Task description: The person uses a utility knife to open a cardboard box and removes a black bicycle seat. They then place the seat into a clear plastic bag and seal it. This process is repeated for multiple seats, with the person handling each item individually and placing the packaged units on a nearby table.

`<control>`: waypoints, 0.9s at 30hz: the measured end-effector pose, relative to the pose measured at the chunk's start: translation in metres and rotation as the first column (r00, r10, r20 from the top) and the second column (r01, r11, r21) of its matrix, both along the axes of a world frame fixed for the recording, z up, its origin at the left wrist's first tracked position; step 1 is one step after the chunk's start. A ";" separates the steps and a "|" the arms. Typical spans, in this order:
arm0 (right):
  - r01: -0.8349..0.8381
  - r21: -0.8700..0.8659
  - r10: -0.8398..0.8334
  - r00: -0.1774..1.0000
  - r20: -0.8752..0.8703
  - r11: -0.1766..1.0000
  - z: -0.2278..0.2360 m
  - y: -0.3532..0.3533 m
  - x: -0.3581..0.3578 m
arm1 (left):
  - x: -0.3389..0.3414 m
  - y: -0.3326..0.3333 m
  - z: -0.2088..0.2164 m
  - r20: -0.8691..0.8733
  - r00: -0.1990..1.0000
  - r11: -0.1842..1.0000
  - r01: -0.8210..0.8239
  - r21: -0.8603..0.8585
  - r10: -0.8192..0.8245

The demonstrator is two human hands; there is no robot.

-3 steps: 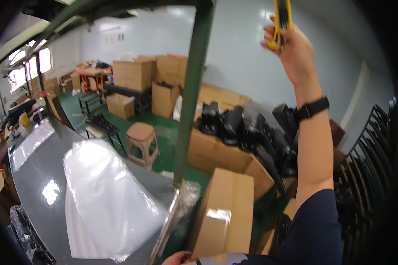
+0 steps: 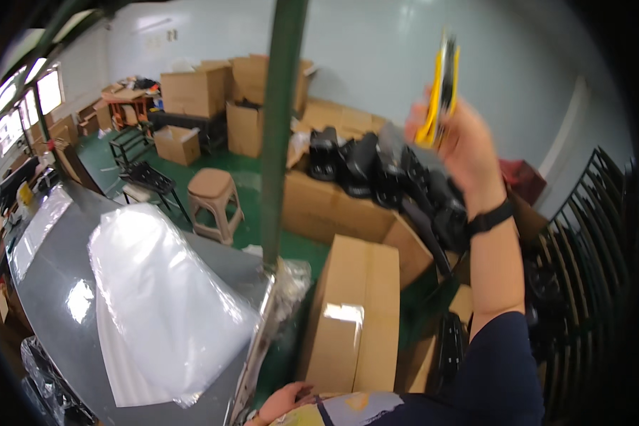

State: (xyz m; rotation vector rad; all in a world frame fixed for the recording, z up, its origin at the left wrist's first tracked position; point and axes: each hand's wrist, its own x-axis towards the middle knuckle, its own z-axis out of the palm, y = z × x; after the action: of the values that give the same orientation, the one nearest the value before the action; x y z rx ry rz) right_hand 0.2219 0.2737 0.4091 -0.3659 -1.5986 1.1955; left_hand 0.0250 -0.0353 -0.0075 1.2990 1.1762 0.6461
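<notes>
My right hand (image 2: 468, 145) is raised at the upper right, fingers closed around a yellow-and-black box cutter (image 2: 441, 96) with its metal tip upward. At the lower edge my left hand (image 2: 285, 401) lies close to the near end of a closed cardboard carton (image 2: 376, 305), its fingers loosely stretched and nothing seen in them. Clear tape (image 2: 342, 323) shines on the carton. A stack of clear plastic bags (image 2: 167, 305) lies on the grey table (image 2: 60, 284) at the left.
A green post (image 2: 280, 142) rises at the table's right corner. Beyond it stand a brown stool (image 2: 213, 188) and several cartons (image 2: 195, 92). Black plastic parts (image 2: 366, 163) are heaped behind the taped carton. Dark metal frames (image 2: 582, 270) line the right side.
My right hand has come lower with the box cutter. More of my left hand shows at the bottom. The whole view has shifted, so the room sits higher and further left.
</notes>
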 end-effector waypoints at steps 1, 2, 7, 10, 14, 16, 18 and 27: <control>-0.057 -0.169 0.060 0.998 0.011 0.984 -0.043 -0.007 0.019 | 0.007 0.000 0.000 0.052 0.999 0.997 -0.018 0.072 0.014; 0.014 -0.327 -0.011 1.000 0.011 0.945 -0.091 -0.015 0.049 | 0.016 0.002 0.000 0.082 0.996 0.999 0.017 0.039 -0.020; 0.158 -0.722 -0.183 0.982 0.045 0.674 -0.292 -0.107 0.174 | 0.062 0.003 -0.008 0.024 0.981 0.972 0.191 -0.139 -0.190; 0.186 -0.854 -0.259 0.964 0.063 0.485 -0.368 -0.165 0.217 | 0.088 -0.005 -0.020 -0.099 0.981 0.982 0.159 -0.102 -0.169; 0.352 -0.901 -0.315 0.911 0.267 0.253 -0.439 -0.240 0.265 | 0.128 -0.012 -0.043 -0.210 0.955 0.974 0.182 -0.137 -0.208; 0.404 -0.907 -0.326 0.879 0.348 0.122 -0.475 -0.271 0.279 | 0.149 -0.017 -0.059 -0.165 0.971 0.963 0.130 -0.236 -0.172; 0.416 -0.909 -0.209 0.888 0.408 -0.006 -0.507 -0.306 0.288 | 0.165 -0.033 -0.071 -0.210 0.964 0.951 0.095 -0.294 -0.161; 0.392 -0.906 0.074 0.920 0.385 -0.158 -0.613 -0.427 0.253 | 0.158 -0.082 -0.077 -0.440 0.860 0.951 0.145 -0.274 -0.258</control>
State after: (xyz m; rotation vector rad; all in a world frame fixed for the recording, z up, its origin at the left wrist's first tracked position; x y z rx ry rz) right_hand 0.4752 -0.1535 -0.2043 -1.8527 -0.3078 2.0573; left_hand 0.1827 -0.1175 -0.0841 1.3939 1.4314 0.0220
